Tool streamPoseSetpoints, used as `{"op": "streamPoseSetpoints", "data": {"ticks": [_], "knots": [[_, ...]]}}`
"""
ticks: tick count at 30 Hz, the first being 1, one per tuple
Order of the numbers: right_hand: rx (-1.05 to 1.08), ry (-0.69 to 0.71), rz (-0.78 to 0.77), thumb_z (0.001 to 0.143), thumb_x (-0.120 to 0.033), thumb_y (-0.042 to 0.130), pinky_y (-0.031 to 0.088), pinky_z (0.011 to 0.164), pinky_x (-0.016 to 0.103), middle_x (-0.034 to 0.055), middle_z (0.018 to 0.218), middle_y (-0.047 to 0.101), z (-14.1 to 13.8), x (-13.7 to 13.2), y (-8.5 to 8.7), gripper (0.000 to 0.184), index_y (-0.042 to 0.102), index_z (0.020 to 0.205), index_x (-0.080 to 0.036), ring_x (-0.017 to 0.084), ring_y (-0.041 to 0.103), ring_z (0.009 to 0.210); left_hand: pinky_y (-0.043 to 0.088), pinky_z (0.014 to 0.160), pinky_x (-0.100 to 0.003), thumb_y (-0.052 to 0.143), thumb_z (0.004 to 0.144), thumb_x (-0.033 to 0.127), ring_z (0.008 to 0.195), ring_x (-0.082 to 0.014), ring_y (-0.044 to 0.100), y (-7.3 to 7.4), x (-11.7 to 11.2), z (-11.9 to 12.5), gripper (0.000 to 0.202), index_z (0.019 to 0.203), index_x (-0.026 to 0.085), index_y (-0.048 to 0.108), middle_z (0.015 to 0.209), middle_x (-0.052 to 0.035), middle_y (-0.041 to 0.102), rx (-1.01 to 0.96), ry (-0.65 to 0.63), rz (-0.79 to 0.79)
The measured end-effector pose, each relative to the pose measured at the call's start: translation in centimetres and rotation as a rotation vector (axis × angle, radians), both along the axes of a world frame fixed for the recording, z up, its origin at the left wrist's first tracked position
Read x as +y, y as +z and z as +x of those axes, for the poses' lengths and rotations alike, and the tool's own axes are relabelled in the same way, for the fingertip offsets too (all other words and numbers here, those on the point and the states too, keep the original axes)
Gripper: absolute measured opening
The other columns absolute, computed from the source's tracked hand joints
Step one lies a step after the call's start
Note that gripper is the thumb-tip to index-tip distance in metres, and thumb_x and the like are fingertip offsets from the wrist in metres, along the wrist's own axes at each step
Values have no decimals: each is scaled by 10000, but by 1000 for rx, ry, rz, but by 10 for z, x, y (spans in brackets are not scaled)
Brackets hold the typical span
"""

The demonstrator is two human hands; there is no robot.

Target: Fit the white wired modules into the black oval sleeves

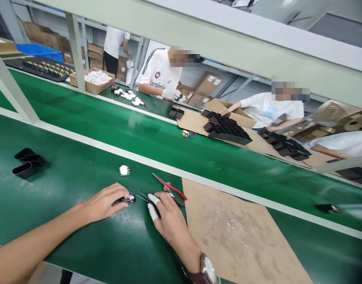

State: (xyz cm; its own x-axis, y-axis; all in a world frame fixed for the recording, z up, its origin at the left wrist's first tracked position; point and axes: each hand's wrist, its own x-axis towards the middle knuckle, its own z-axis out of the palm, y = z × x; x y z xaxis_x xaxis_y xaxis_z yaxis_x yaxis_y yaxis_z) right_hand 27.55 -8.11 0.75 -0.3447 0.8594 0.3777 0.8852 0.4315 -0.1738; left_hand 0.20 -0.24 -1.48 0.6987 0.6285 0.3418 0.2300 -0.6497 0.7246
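Note:
My left hand point(105, 203) rests on the green work surface, thumb and fingers closed on a small black housing point(129, 198) with electronic parts showing in its open side. Just to the right, my right hand point(169, 221) grips a pair of thin metal tweezers point(144, 197), their two tips apart and pointing at the housing without visibly touching it. White finger cots cover the thumb and index finger of this hand. Beyond the housing lies a small circuit board point(124, 170) with a white round part on top. Red-handled long-nose pliers point(170, 188) lie beyond my right hand.
Several empty black housings point(28, 162) stand at the left. A stained cardboard sheet point(236, 232) covers the right side. A pale rail point(110, 156) borders the green belt point(133, 130), which carries another circuit board point(185, 134). Several co-workers sit or stand beyond, near stacked black housings point(228, 128).

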Motion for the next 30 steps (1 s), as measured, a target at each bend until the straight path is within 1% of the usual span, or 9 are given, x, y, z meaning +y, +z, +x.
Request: {"op": "streamPoseSetpoints", "data": {"ticks": [3,5,9,12,15,20,23,26,30], "knots": [[156,170,-65,1038,-223,571,577,979,461,147,1270,631,-20,8,15,334,587,1369,-180,285,597,1174,591,940,-408,694,998,304,1073,-248,717,-2,-3,0,301,1257,244,552,1203,-70,712,59,109,-125],[209,255,-119,1048,-250,574,577,965,455,135,1273,629,-31,16,21,329,591,1374,-210,278,592,1171,587,950,-424,685,1000,317,1095,-252,715,-2,-4,-1,302,1248,253,525,1211,-62,708,73,120,-165],[222,295,-198,1064,-281,563,566,899,468,100,1168,657,-35,29,21,285,629,1340,-256,261,616,1048,583,944,-426,668,1013,323,1090,-248,710,-3,-3,-1,244,1205,257,532,1210,-59,700,68,103,-147],[328,331,-265,1053,-303,601,571,899,432,80,1214,655,-24,31,18,319,596,1372,-282,233,635,1047,584,925,-399,671,1020,304,1037,-230,708,-3,-2,0,218,1193,243,554,1169,-65,701,42,73,-81],[369,236,-234,1048,-300,604,575,959,441,107,1283,637,-9,27,14,377,539,1415,-244,249,634,1130,574,919,-366,633,1043,230,1038,-218,683,0,0,1,126,1167,224,610,1179,-87,700,-1,-8,67],[126,106,-142,1030,-168,519,592,943,487,124,1206,652,6,20,-2,339,572,1365,-193,282,631,1070,573,879,-346,662,1020,169,988,-210,687,5,2,5,67,1072,204,685,1169,-105,727,-57,-44,158],[90,86,-123,996,-73,458,602,920,448,121,1153,648,11,21,-11,379,575,1346,-159,268,620,1039,583,805,-314,747,964,190,907,-197,724,5,3,8,61,1002,199,701,1047,-85,755,-160,40,27],[13,22,-98,947,-10,424,596,917,448,127,1112,644,18,24,-17,383,619,1253,-133,274,609,1016,594,734,-277,792,922,230,841,-185,748,8,9,7,116,881,192,690,942,-65,759,-275,198,-129],[-11,-55,-60,913,11,417,596,888,456,123,1068,640,26,28,-22,357,658,1127,-142,280,612,976,605,768,-297,789,908,312,865,-201,757,25,40,0,159,823,197,721,970,-74,777,-266,351,-28]]}}
